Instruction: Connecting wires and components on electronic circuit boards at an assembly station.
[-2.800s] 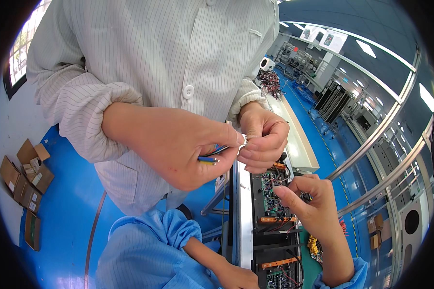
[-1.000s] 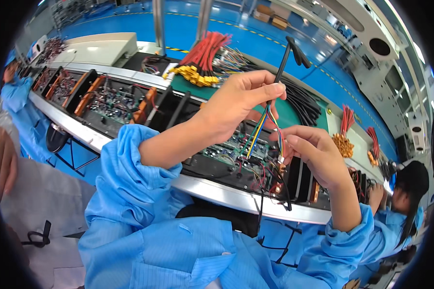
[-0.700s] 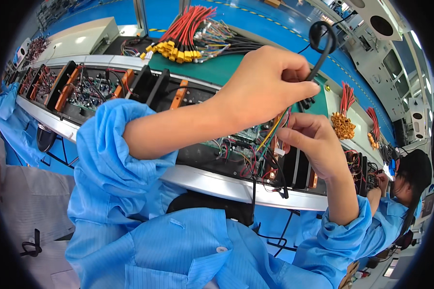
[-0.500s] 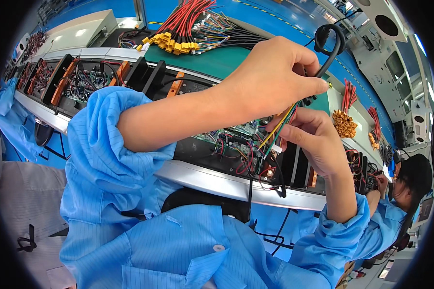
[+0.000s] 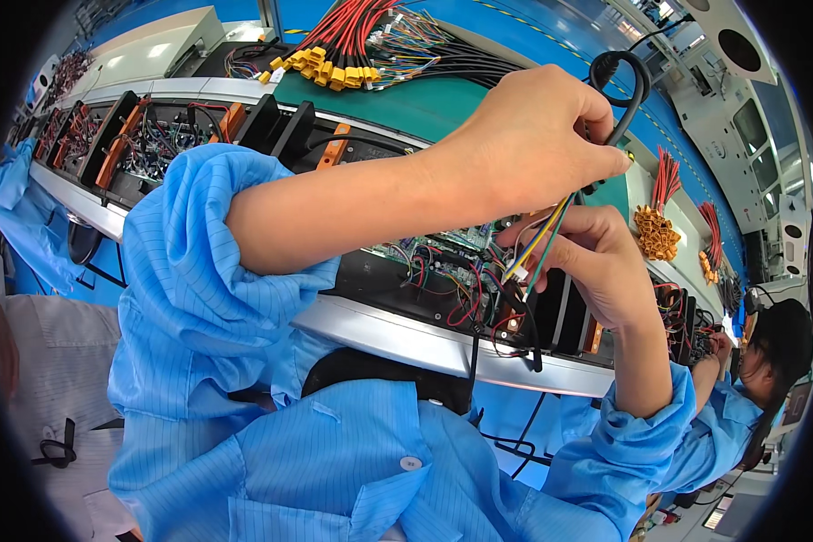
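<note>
My left hand (image 5: 546,135) reaches over from the left, its thumb and fingers closed around a thick black cable (image 5: 637,95). The cable loops up beyond the hand. Below the grip, yellow, green, white and dark wires (image 5: 544,244) hang from the cable's end. These run into the fingers of my right hand (image 5: 596,257), which pinch around them; the fingertips are partly hidden. A small white connector (image 5: 518,273) sits at the wires' lower end. Both hands are above a green circuit board (image 5: 465,239) with thin red and black wires, set in a black tray.
A bundle of red cables with yellow connectors (image 5: 330,70) lies on the green mat (image 5: 379,113) at the back. Similar connectors (image 5: 655,233) lie to the right. Black uprights and orange blocks (image 5: 332,149) divide the metal-edged line. A co-worker (image 5: 741,379) works at the right.
The white connector and wire ends have shifted slightly and show more plainly beside my right fingers. Both hands keep their grips, with the whole view moved a little.
</note>
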Available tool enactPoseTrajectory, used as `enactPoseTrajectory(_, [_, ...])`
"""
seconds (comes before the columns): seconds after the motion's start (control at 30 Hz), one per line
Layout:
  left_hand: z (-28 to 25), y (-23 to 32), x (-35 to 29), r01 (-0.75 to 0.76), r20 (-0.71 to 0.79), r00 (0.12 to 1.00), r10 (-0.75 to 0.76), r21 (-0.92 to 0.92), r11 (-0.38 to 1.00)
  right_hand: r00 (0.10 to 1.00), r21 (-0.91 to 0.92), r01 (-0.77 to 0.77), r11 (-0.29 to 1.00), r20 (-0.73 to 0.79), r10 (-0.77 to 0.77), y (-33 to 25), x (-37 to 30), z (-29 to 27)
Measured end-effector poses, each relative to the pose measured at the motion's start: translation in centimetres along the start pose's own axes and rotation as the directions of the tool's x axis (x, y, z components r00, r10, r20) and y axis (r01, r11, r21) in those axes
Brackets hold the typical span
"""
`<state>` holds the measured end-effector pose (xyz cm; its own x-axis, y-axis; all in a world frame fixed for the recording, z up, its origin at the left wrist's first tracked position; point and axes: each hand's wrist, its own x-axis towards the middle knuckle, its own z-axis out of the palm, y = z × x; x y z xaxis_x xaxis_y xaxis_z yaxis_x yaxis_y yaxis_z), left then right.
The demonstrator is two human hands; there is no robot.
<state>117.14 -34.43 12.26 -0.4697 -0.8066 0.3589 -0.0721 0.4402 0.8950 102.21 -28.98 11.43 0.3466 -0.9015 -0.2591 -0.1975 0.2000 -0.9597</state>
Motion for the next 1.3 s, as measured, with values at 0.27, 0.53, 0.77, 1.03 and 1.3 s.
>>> enactPoseTrajectory(0.27, [0.3,0.2,0.3,0.034,-0.012,0.999,-0.033,0.065,0.997,0.998,-0.263,-0.020,0.965,-0.059,0.005,-0.5,-0.1,0.3])
enactPoseTrajectory(0.53, [1.6,1.6,1.5,0.048,0.121,0.988,-0.094,0.341,0.939,0.998,-0.139,-0.055,0.989,-0.039,0.050,-0.6,-0.1,0.4])
enactPoseTrajectory(0.77, [2.1,1.3,1.0,-0.359,0.189,0.930,0.315,0.287,0.888,0.724,-0.595,0.375,0.711,-0.292,-0.625,1.9,-0.6,0.1])
enactPoseTrajectory(1.03, [-0.1,-2.1,-2.1,-0.353,-0.006,0.935,0.355,0.091,0.931,0.670,-0.831,0.243,0.501,-0.230,-0.706,2.1,-4.0,-0.9])
enactPoseTrajectory(1.3, [2.9,-7.6,-8.4,-0.316,0.435,0.894,0.112,0.433,0.844,0.827,-0.676,0.237,0.698,-0.236,-0.510,2.1,-0.5,-1.1])
